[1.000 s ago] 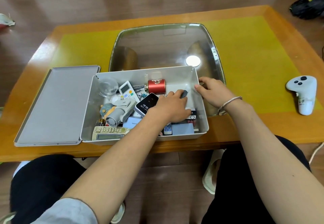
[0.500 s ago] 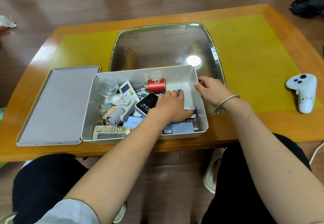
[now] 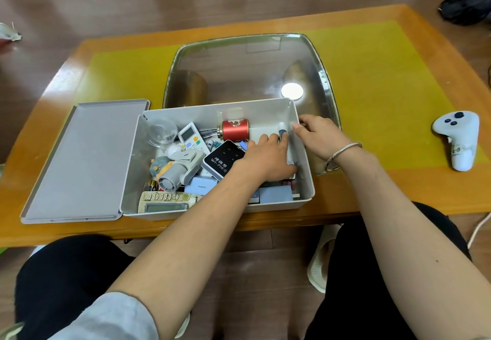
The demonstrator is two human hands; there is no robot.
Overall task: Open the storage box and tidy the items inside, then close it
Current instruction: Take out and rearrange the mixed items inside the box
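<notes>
Fingers (image 3: 283, 135) of left hand (image 3: 265, 159) now pinching small dark item, farther right in storage box (image 3: 303, 180); right hand (image 3: 318, 135) unmoved on rim.

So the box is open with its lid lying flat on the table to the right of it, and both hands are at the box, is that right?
Not quite. The head view shows the lid lying flat on the table to the left of the box, not the right. The rest holds: the box is open, the left hand is inside it and the right hand is at its right wall.

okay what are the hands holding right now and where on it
The left hand pinches a small dark object at its lower end; which object, I cannot tell. The right hand grips the storage box by its right rim.
</notes>
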